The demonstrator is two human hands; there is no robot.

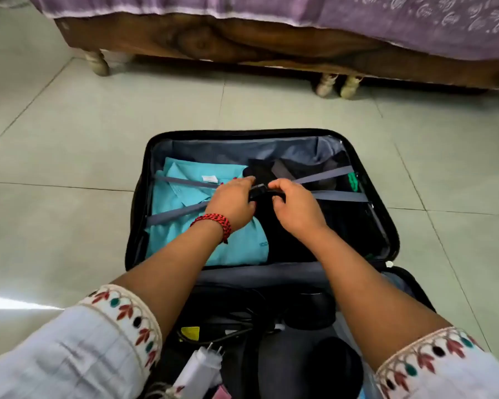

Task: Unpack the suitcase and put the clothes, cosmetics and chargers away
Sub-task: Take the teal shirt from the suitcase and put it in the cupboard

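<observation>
An open black suitcase (236, 131) is seen lying flat on the tiled floor (69, 139), in front of a wooden bed (242, 44) draped with a purple cover (386, 21). The far half of the case is packed with a folded teal shirt (179, 197) on the left and dark clothes (288, 243) on the right. A small green item (353, 181) is tucked against the right wall. The clothes are crossed by grey straps (323, 177), which are joined at a black buckle (260, 189) in the middle.

The buckle is gripped from both sides. The left hand (234, 200), marked by a red braided bracelet (213, 223) at the wrist, is curled over its left end. The right hand (294, 208) is closed round its right end, with the fingers bent inward. Whether the buckle is clasped or released cannot be told.

In the near half, between the forearms, a white charger (199, 367) with bare prongs is laid beside a black cable (222, 335), and a round black container (311, 309) is seen further right. Other dark items there cannot be made out. White embroidered sleeves (69, 347) are visible at the bottom edge.
</observation>
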